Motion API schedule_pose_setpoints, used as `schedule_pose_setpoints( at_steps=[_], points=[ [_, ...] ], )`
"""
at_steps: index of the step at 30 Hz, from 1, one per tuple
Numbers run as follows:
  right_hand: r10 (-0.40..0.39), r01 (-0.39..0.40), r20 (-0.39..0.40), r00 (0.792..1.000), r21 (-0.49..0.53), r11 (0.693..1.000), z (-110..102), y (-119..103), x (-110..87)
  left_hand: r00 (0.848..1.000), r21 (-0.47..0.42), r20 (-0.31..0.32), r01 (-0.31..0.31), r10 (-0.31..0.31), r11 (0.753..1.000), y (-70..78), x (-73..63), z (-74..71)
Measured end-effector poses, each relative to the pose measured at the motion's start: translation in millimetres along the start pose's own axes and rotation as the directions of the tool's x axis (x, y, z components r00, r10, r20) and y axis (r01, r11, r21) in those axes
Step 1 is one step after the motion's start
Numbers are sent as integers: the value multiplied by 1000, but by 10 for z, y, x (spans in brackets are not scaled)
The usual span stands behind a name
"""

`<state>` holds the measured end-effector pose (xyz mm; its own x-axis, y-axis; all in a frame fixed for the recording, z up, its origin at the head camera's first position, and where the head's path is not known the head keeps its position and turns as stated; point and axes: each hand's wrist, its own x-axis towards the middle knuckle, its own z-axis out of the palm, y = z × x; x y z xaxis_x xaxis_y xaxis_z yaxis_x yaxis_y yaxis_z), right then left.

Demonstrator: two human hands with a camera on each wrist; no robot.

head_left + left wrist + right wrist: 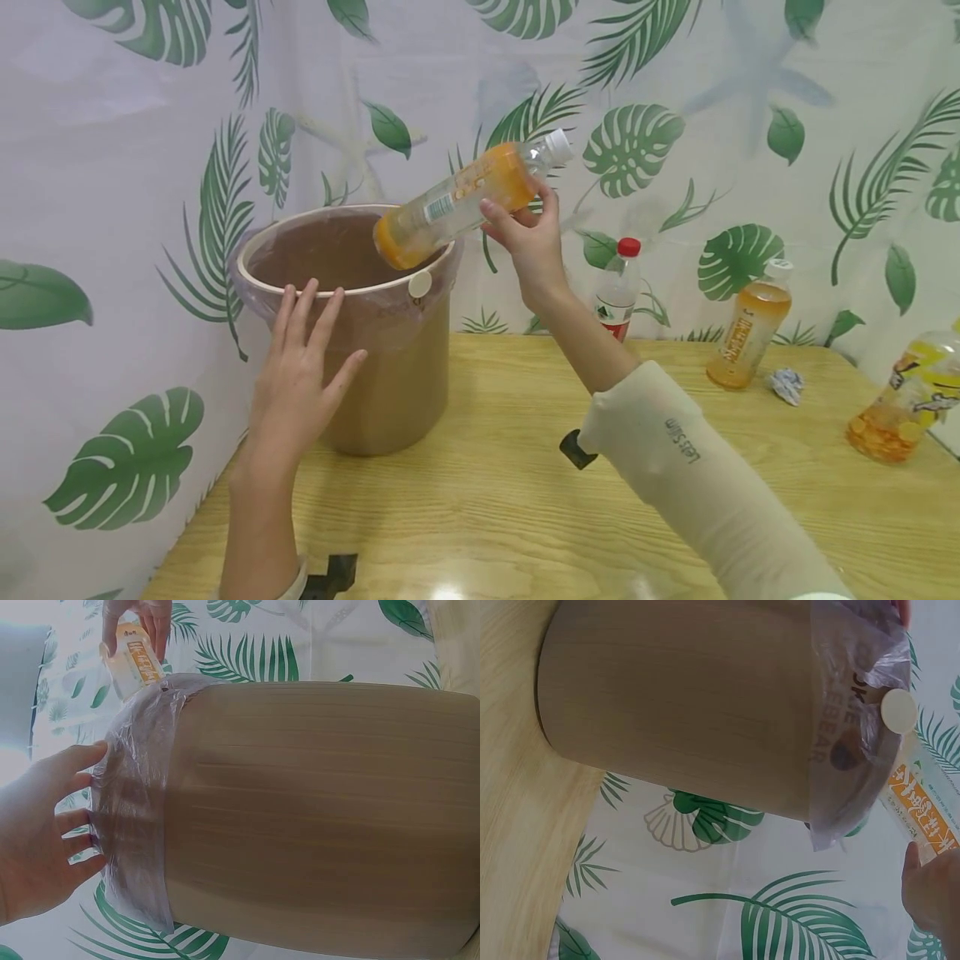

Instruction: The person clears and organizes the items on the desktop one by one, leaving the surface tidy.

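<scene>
A plastic bottle (457, 200) with an orange-and-clear label and white cap is gripped near its neck by my right hand (528, 233). It tilts with its base down over the opening of a brown trash bin (390, 375). A thin translucent bag (139, 802) lines the bin and folds over its rim. My left hand (300, 375) has its fingers extended, the tips touching the bin's near rim. In the left wrist view, that hand's fingertips meet the bag's edge. The right wrist view shows the bottle (922, 806) just past the rim. The bin's inner bottom is hidden.
To the right on the wooden table (510, 517) stand a red-capped clear bottle (618, 287), a white-capped orange drink bottle (750, 329) and a yellow-labelled bottle (903, 396). A crumpled paper ball (787, 386) lies between them. A leaf-patterned sheet (480, 83) covers the walls behind.
</scene>
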<state>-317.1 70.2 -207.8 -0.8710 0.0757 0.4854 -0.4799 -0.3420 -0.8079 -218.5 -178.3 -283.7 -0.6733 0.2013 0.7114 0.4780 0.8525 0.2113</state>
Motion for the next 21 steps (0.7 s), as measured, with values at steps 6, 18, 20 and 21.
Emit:
schedule_pose_setpoints(
  at_steps=[6,18,20,21],
  points=[
    [12,-12,-7,1000,-13,1000,32,87,7,1000,-9,-7,-4,4,1000,2,1,4],
    [33,-32,20,999,-85,996,93,167,24,1000,-12,-10,0,-1,1000,7,0,1],
    [34,-30,37,999,-98,995,114,177,28,1000,-12,-10,1,-1,1000,10,0,1],
    [38,-33,46,998,-105,994,122,181,27,1000,-12,-10,2,-2,1000,11,-1,2]
  ],
)
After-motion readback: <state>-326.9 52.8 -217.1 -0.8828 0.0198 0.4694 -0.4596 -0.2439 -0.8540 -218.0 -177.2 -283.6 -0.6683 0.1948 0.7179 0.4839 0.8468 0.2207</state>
